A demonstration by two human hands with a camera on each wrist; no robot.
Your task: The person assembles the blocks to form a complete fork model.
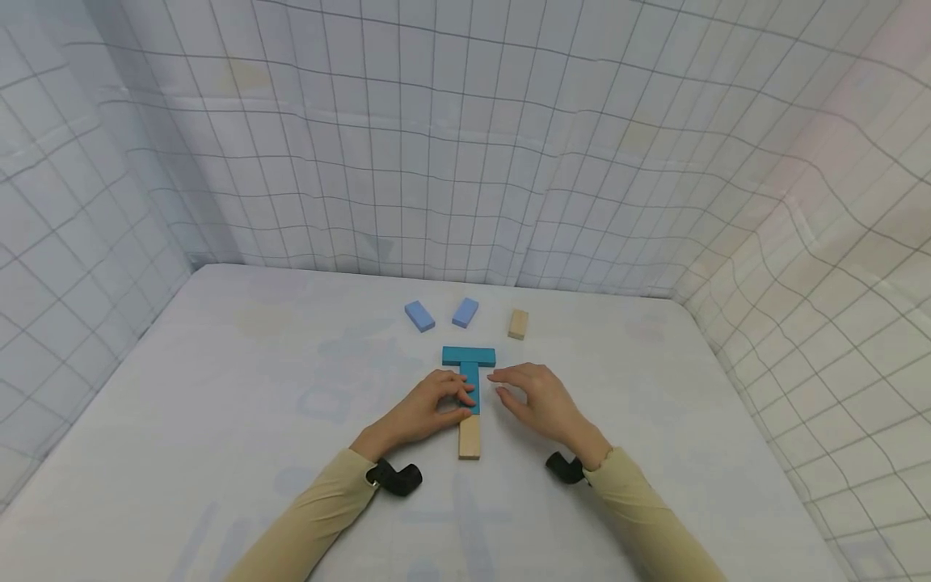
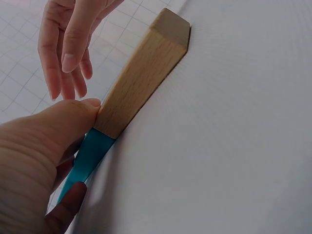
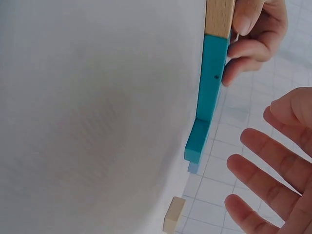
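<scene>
A T shape lies flat on the table: a teal crossbar block (image 1: 469, 356), a teal stem block (image 1: 469, 373) against its near side, and a wooden block (image 1: 469, 440) end to end with the stem. With curled fingers, my left hand (image 1: 423, 410) holds the teal stem block. Its thumb (image 2: 80, 114) lies at the joint where wood meets teal, seen in the left wrist view. To the right of the stem hovers my right hand (image 1: 544, 402), holding nothing; its fingers are spread and loosely bent in the right wrist view. Left fingers partly cover the stem in the head view.
Beyond the crossbar lie a blue block (image 1: 419, 316), a second blue block (image 1: 465, 313) and a small wooden block (image 1: 518, 324). The white-covered table (image 1: 240, 388) is bounded by grid-patterned cloth walls (image 1: 407, 162) at the back and sides.
</scene>
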